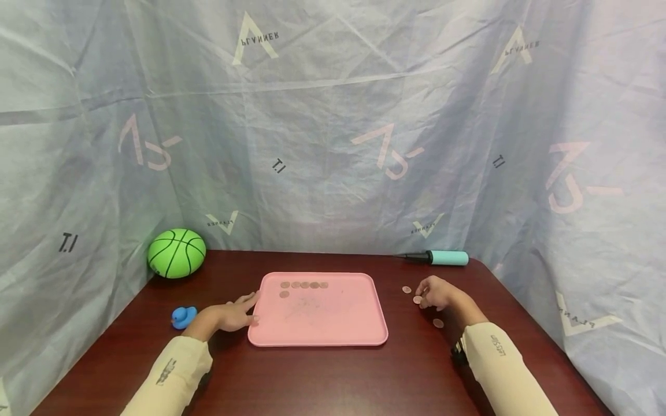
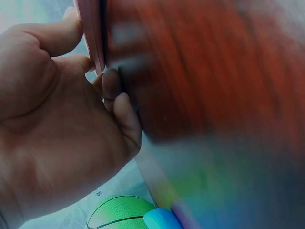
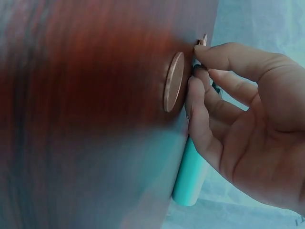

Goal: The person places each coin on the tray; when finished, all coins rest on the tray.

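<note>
A pink tray [image 1: 319,338] lies on the dark red table. Along its upper left runs a row of several copper-coloured coins [image 1: 305,285], with one more coin [image 1: 284,294] under the row's left end. My left hand [image 1: 234,315] rests at the tray's left side, fingers spread, thumb over the rim. Right of the tray, my right hand [image 1: 437,293] has its thumb and curled fingers at the edge of a coin [image 1: 417,300]. Another coin [image 1: 406,289] lies just beyond it, and a third coin [image 3: 174,82] lies flat nearer my wrist.
A green basketball [image 1: 177,253] stands at the table's back left corner, with a blue rubber duck [image 1: 184,317] in front of it. At the back right lies a turquoise hand pump [image 1: 449,257] with a black nozzle end. Grey printed cloth [image 1: 322,190] hangs around the table.
</note>
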Motion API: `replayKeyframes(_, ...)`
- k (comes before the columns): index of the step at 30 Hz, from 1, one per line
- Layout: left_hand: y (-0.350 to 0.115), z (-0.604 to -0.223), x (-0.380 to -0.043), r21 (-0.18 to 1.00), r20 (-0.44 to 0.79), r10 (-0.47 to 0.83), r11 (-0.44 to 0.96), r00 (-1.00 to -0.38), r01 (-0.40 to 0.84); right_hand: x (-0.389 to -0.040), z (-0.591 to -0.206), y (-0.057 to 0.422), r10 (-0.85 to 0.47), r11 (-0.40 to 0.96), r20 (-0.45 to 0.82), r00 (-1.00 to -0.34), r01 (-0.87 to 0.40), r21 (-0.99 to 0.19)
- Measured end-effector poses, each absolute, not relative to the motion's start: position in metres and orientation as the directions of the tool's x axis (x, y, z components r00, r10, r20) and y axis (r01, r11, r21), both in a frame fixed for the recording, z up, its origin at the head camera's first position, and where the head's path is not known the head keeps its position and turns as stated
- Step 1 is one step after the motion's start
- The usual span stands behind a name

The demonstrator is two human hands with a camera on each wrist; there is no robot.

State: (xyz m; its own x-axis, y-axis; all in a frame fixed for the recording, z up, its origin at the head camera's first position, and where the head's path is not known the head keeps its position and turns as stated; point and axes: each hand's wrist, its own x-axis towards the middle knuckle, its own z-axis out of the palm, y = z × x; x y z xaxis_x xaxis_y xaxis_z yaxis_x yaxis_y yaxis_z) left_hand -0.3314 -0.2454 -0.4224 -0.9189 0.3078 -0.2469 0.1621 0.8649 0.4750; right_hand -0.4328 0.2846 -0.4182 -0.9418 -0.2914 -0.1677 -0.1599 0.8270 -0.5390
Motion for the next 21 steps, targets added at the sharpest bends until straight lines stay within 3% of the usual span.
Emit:
replayKeyframes(9,-0.2457,-0.4256,-0.3325,0.483,-0.249,0.311,0.861,-0.917,0.161,-0.4314,-0.4213,0.2795,-0.285,0.854,-0.142,-0.948,-0.184,-0.487)
replayKeyframes(21,-0.247,-0.4266,-0.3334,0.482,-0.256,0.322,0.86,-0.911,0.169,-0.4287,-0.4212,0.2774,-0.273,0.835,-0.11,-0.956,-0.179,-0.52)
